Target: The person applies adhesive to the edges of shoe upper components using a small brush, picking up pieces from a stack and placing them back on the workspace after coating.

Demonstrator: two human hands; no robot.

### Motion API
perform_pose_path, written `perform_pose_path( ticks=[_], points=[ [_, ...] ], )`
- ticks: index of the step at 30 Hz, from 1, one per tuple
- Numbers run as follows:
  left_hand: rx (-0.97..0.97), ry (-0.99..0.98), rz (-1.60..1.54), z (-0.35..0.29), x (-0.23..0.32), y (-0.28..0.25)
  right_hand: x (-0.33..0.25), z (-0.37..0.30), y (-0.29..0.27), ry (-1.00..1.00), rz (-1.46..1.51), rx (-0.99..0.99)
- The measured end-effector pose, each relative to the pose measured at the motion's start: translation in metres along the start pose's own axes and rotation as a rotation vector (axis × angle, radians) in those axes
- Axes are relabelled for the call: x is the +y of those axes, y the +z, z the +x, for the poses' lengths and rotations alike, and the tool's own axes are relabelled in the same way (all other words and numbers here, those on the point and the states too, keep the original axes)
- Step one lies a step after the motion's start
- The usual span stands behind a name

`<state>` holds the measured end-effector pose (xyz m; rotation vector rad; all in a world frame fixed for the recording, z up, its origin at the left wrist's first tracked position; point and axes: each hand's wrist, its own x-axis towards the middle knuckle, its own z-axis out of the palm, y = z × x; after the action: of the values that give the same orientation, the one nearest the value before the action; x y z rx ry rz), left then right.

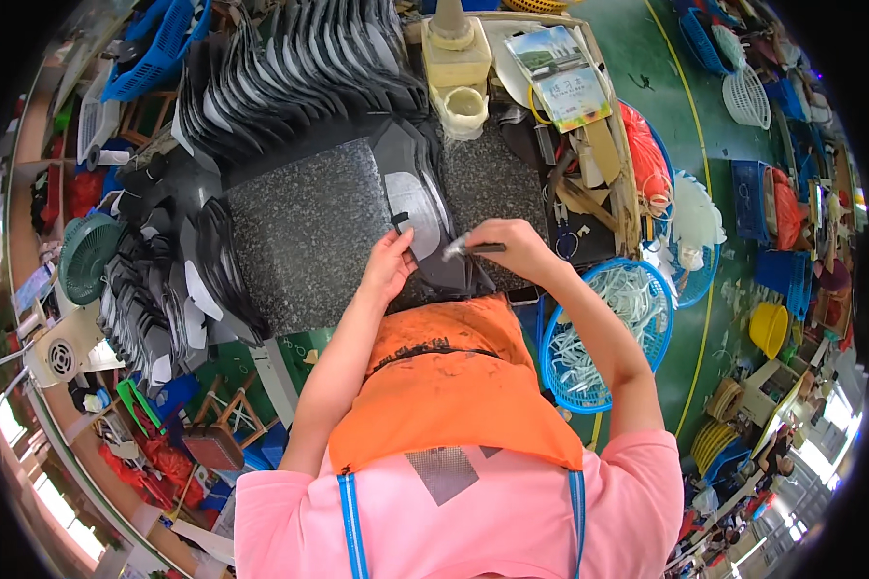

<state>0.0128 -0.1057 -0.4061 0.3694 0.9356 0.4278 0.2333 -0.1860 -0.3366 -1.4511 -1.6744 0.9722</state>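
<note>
Gripping one brush (483, 248): right hand (510, 246), fingers clamped on handle. Left hand (388, 272): fingertips touching one dark tab (401, 220); whether pinched shut, cannot tell. Curved panel (425, 205) with pale-grey patch lies between both hands' fingers, atop others on bench (299, 232). Work looks partway: one panel in hand, finished count unclear. Farther from fingers: one pot (463, 111) ahead; two panel rows, ahead (309, 72) and left (154, 289), too overlapped for counting; one basket (546, 355) of white strips (603, 338) right.

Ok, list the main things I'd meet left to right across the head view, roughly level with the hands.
Green fan, stacked dark pieces, left hand, right hand gripping a dark-handled tool, blue basket of pale strips, yellow container.
</note>
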Motion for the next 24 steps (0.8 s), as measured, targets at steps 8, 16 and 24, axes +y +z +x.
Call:
perform_pose_path(
  ticks=[8, 16, 24],
  points=[
    [-0.164, -0.094, -0.072, 0.002, 0.006, -0.015, -0.018, 0.043, 0.009, -0.019, -0.244, -0.067],
    [-0.131, -0.078, -0.042, -0.002, -0.004, -0.011, 0.026, 0.141, 0.003, 0.151, -0.451, 0.227],
    [0.024, -0.116, 0.380, -0.019, -0.028, 0.000, -0.023, 0.088, -0.046, 0.464, -0.376, 0.366]
  ],
)
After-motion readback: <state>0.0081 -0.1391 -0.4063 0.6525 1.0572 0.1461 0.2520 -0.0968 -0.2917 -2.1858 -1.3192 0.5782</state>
